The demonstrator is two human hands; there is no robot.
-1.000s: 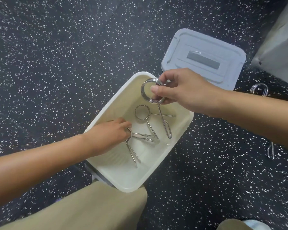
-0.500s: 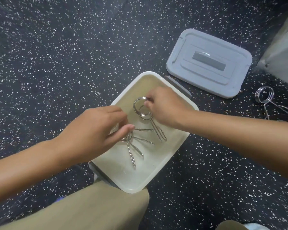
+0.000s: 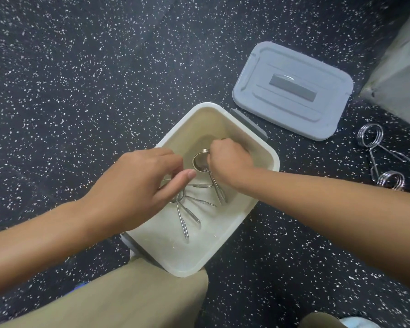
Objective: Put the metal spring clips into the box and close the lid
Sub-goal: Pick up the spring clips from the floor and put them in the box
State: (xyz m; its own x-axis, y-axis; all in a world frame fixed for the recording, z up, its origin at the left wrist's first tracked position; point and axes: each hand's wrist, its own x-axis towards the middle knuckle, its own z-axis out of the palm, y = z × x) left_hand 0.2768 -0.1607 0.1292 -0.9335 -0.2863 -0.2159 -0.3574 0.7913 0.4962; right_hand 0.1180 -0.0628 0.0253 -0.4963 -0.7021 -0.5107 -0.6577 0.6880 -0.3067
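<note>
A white plastic box [image 3: 268,152] stands open on the dark speckled floor. Metal spring clips [image 3: 187,216] lie on its bottom. My right hand [image 3: 227,162] is down inside the box, shut on a spring clip [image 3: 200,160] whose coil shows beside my fingers. My left hand [image 3: 140,183] hovers over the box's left side with fingers spread, holding nothing; it hides part of the clips beneath it. The grey lid [image 3: 291,88] lies flat on the floor behind the box to the right. Two more spring clips [image 3: 372,140] lie on the floor at the right.
A grey block or wall corner [image 3: 402,72] rises at the far right. My knee in khaki trousers [image 3: 128,294] presses against the box's near corner. A second clip coil [image 3: 392,179] lies just above my right forearm.
My right hand has lowered its clip from above the rim to the bottom of the box. My left hand has let go of a clip and lifted above the box.
</note>
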